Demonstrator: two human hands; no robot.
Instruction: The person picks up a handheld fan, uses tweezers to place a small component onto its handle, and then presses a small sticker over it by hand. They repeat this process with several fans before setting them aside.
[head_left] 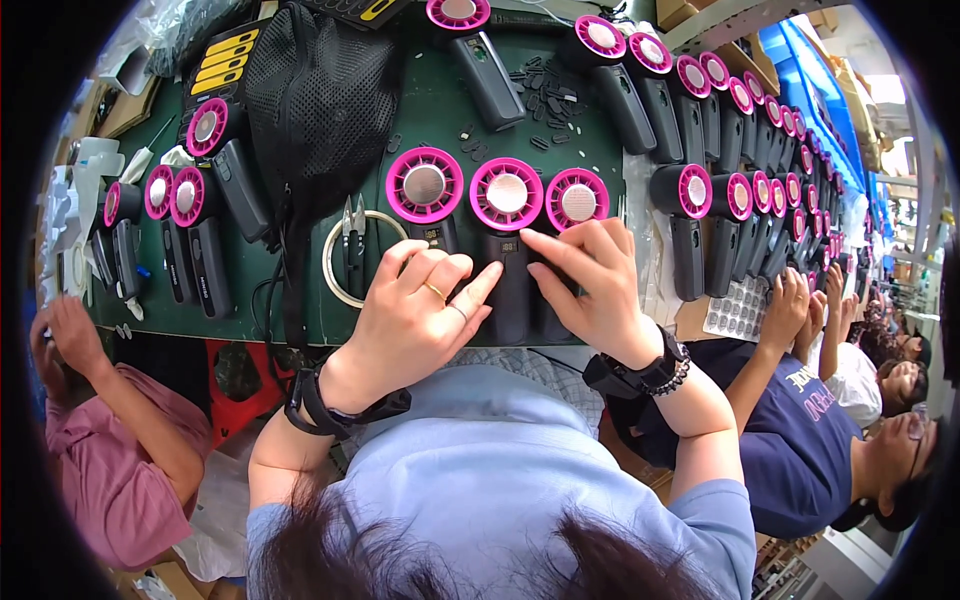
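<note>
Three handheld fans with pink-ringed heads lie in a row in front of me, their dark grey handles toward me. Around the handle of the middle fan [512, 290], both my hands come in from either side. My left hand [420, 305] has its index finger stretched to the handle's left edge, its other fingers partly curled, over the handle of the left fan [424, 186]. My right hand [598, 285] has index finger and thumb apart; the index tip touches near the small display window at the handle's top. It partly covers the right fan [577, 200].
Pliers [353, 235] lie in a tape roll [330, 262] at left, beside a black mesh bag [320, 100]. Small dark pieces [548, 98] are scattered behind. Many fans [690, 190] stand in rows at right. Co-workers sit on both sides; a pink sleeve [120, 480] shows left.
</note>
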